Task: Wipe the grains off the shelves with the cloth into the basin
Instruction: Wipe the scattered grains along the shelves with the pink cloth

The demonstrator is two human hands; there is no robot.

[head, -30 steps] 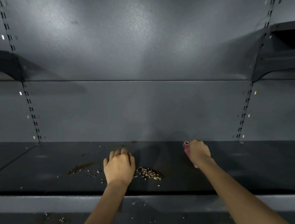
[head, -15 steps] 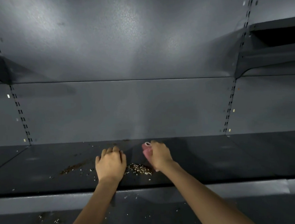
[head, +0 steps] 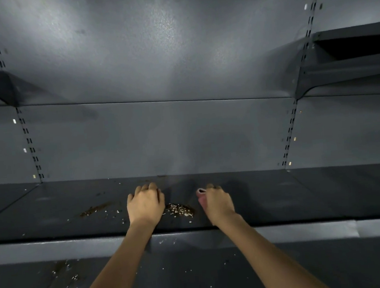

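A small pile of pale grains (head: 179,209) lies on the dark grey shelf (head: 302,194), near its front edge. My left hand (head: 145,205) rests knuckles-up on the shelf just left of the pile, fingers curled under, with nothing visible in it. My right hand (head: 217,203) is just right of the pile, closed around a bunched pink cloth (head: 201,195) that pokes out on its left side and touches the shelf. A brown smear with scattered grains (head: 94,210) lies further left. No basin is in view.
Loose grains (head: 67,270) dot the lower shelf (head: 217,278) under my arms. The grey back panel (head: 161,134) rises behind the shelf, with slotted uprights (head: 290,133) at both sides. Another shelf with its bracket (head: 349,67) juts out at upper right.
My right hand with the cloth has slid left along the shelf, ending much closer to the grain pile. My left hand has stayed beside the pile.
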